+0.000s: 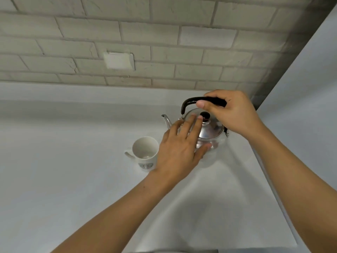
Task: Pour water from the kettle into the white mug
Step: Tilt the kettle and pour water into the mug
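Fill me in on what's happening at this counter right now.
A person is getting ready to pour. The right hand is closed around the black handle of a steel kettle, which looks to be sitting upright on the white counter. The left hand lies open against the kettle's lid and side, fingers reaching toward the lid knob. The white mug stands to the left of the kettle, on its spout side, and looks empty.
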`<state>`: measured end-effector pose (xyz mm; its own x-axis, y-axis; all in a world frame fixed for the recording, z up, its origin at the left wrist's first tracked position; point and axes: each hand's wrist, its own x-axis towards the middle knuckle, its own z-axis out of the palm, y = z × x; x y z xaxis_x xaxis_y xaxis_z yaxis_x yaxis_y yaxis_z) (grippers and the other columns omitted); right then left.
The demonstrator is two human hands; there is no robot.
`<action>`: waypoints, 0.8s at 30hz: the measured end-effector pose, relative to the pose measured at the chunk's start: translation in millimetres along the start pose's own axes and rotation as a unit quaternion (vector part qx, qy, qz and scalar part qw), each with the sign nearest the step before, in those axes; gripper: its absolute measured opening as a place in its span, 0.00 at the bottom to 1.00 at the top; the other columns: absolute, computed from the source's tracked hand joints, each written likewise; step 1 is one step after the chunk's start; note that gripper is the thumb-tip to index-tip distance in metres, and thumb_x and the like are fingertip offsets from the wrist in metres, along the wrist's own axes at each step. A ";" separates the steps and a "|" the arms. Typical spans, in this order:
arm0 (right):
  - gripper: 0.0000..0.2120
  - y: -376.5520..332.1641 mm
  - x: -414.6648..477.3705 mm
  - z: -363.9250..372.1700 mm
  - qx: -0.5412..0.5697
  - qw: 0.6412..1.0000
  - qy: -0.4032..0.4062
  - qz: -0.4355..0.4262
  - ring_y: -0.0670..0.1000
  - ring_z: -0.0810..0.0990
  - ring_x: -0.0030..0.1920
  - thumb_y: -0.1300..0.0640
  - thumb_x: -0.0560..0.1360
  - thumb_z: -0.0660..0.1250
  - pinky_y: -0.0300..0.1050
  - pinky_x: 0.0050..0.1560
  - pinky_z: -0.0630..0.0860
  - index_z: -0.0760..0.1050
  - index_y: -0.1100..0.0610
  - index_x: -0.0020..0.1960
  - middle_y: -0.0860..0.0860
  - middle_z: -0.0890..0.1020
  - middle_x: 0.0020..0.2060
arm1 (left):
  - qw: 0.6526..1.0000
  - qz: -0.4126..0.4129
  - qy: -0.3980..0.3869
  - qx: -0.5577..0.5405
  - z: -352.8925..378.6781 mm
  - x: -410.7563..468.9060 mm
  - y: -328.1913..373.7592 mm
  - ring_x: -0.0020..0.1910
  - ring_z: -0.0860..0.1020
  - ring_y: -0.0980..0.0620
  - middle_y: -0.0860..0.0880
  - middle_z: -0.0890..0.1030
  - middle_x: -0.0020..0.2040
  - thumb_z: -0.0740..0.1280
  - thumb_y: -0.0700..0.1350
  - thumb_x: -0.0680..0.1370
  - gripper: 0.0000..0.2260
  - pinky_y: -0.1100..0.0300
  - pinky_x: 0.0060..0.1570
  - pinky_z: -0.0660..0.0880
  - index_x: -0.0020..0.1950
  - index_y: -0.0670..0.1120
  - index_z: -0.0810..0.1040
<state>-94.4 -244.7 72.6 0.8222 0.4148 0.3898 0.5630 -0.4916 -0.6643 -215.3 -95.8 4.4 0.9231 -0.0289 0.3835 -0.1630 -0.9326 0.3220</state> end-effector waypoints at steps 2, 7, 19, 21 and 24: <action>0.11 -8.9 -8.5 -0.8 -0.001 1.000 -0.006 -0.008 0.39 0.86 0.48 0.37 0.74 0.74 0.36 0.51 0.80 0.87 0.41 0.52 0.38 0.88 0.44 | 1.000 0.002 0.010 0.010 -1.8 -10.1 3.4 0.73 0.75 0.37 0.45 0.71 0.81 0.65 0.61 0.82 0.32 0.45 0.65 0.76 0.81 0.44 0.68; 0.14 -25.7 -21.5 1.4 -0.017 1.000 -0.013 -0.020 0.35 0.84 0.48 0.36 0.73 0.72 0.25 0.47 0.74 0.86 0.41 0.53 0.30 0.85 0.45 | 0.998 -0.023 -0.015 -0.053 0.2 -26.8 4.5 0.85 0.60 0.44 0.44 0.60 0.85 0.61 0.60 0.85 0.34 0.51 0.82 0.57 0.85 0.42 0.58; 0.12 -59.8 -23.7 12.6 -0.111 0.986 -0.113 -0.055 0.38 0.83 0.50 0.40 0.76 0.73 0.27 0.50 0.74 0.87 0.45 0.54 0.38 0.88 0.46 | 0.977 -0.088 -0.035 -0.190 8.5 -51.0 9.0 0.86 0.51 0.52 0.49 0.54 0.87 0.59 0.57 0.86 0.32 0.56 0.78 0.63 0.86 0.45 0.54; 0.14 -66.9 -21.9 14.9 -0.129 0.982 -0.126 -0.062 0.42 0.84 0.49 0.40 0.76 0.73 0.36 0.54 0.78 0.87 0.46 0.56 0.40 0.88 0.47 | 0.973 -0.100 -0.032 -0.207 9.7 -53.3 9.2 0.86 0.50 0.53 0.50 0.53 0.87 0.58 0.58 0.86 0.32 0.57 0.78 0.62 0.86 0.46 0.53; 0.15 -76.5 -17.9 17.7 -0.157 0.974 -0.148 -0.074 0.46 0.85 0.50 0.40 0.76 0.72 0.47 0.55 0.80 0.86 0.46 0.58 0.43 0.89 0.49 | 0.966 -0.115 -0.027 -0.231 11.4 -54.2 9.2 0.86 0.49 0.54 0.52 0.52 0.87 0.58 0.59 0.86 0.32 0.60 0.77 0.57 0.86 0.48 0.53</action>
<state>-153.7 -200.9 105.2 0.6959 0.6787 0.2348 0.7097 -0.5997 -0.3697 -262.9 -106.9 -23.3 0.9679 0.1294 0.2153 -0.0791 -0.6565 0.7501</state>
